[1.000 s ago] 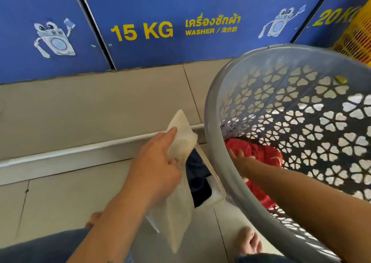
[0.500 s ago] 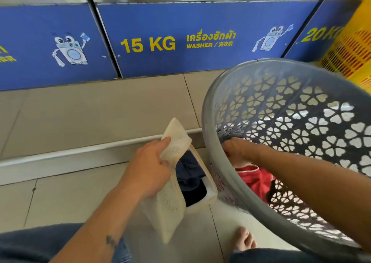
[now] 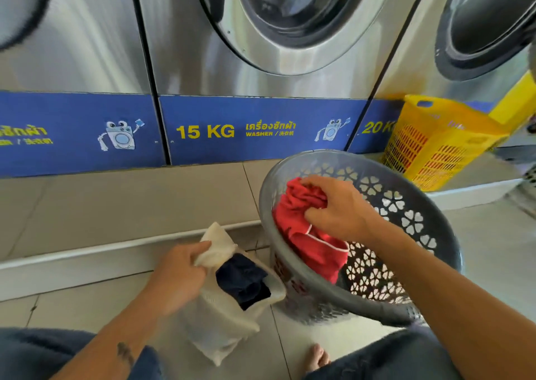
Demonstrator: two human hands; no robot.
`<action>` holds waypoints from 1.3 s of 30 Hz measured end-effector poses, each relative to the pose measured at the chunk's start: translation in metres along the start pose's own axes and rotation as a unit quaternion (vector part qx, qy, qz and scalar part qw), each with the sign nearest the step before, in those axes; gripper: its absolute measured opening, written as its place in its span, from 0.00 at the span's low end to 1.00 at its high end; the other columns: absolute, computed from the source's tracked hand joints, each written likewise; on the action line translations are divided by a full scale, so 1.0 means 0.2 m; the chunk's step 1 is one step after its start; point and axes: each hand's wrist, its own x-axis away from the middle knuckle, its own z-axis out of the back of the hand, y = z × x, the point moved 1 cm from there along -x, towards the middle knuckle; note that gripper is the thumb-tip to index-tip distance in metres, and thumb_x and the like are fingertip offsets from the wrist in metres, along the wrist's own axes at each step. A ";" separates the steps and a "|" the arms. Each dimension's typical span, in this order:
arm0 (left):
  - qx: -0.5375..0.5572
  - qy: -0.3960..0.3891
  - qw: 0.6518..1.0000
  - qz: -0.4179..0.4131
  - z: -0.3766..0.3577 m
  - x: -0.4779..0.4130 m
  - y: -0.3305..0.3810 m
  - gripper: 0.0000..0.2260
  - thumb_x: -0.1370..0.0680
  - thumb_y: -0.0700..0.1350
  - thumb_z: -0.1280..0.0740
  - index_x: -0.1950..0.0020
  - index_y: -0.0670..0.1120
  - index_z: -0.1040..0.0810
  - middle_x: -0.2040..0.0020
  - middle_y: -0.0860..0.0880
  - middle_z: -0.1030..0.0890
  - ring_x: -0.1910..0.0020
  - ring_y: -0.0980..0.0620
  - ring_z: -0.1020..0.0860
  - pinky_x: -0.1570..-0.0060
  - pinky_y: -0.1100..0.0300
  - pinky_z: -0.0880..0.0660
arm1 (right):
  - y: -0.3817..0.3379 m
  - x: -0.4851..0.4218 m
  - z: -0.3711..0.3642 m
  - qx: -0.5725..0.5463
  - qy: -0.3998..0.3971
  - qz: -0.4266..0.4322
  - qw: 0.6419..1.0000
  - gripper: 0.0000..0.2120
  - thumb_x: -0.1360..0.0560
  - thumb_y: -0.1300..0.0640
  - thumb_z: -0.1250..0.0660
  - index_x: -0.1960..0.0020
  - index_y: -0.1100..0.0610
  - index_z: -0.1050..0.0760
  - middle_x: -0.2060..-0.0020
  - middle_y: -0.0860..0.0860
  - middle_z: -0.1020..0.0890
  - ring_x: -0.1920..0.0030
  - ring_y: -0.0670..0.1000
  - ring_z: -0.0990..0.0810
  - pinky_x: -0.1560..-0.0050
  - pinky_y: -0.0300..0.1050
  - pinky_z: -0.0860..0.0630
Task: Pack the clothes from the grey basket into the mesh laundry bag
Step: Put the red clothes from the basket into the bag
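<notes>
On the tiled floor before the 15 KG washer [image 3: 261, 31], head view, single entry.

Item: red garment [image 3: 307, 234], bunched and half lifted from the grey basket [image 3: 429, 234], its lower part trailing over the near rim. Right hand [image 3: 339, 208]: grip pressed shut on the upper folds of the cloth. Judged soft, light and limp; it will sag and drag below the grip, so a gathered handful near the middle seems best, and the hanging hem may catch on the rim.

Item: mesh laundry bag [image 3: 223, 315], cream, standing on the floor just left of the basket and down-left of the right grip. Left hand [image 3: 177, 275]: grip pinching the far lip of the bag, holding the mouth wide. A dark navy garment [image 3: 243, 281] already lies inside.

Item: yellow basket [image 3: 435, 141], well beyond the right grip, untouched.
</notes>
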 end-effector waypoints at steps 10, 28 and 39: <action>0.021 0.015 1.000 0.000 0.09 0.07 -0.07 0.25 0.25 0.35 0.36 0.28 0.51 0.28 0.32 0.49 0.26 0.41 0.52 0.25 0.54 0.67 0.32 | -0.41 0.17 -0.04 -0.119 0.175 0.077 0.974 0.15 0.31 0.55 0.28 0.44 0.51 0.20 0.57 0.43 0.17 0.57 0.44 0.21 0.55 0.25 0.31; 0.048 0.004 0.998 -0.030 0.09 -0.01 -0.15 0.24 0.23 0.36 0.35 0.28 0.51 0.29 0.31 0.51 0.27 0.45 0.56 0.26 0.50 0.65 0.32 | -0.24 0.14 -0.28 0.147 -0.066 0.009 0.987 0.29 0.34 0.48 0.31 0.35 0.36 0.33 0.43 0.51 0.30 0.50 0.62 0.20 0.50 0.54 0.21; 0.116 0.030 0.992 0.026 0.16 0.01 -0.24 0.26 0.26 0.34 0.37 0.29 0.50 0.27 0.36 0.51 0.24 0.48 0.53 0.22 0.52 0.62 0.23 | -0.69 0.22 -0.13 0.186 0.161 0.150 0.958 0.22 0.34 0.53 0.27 0.41 0.43 0.23 0.50 0.53 0.26 0.59 0.61 0.21 0.66 0.52 0.21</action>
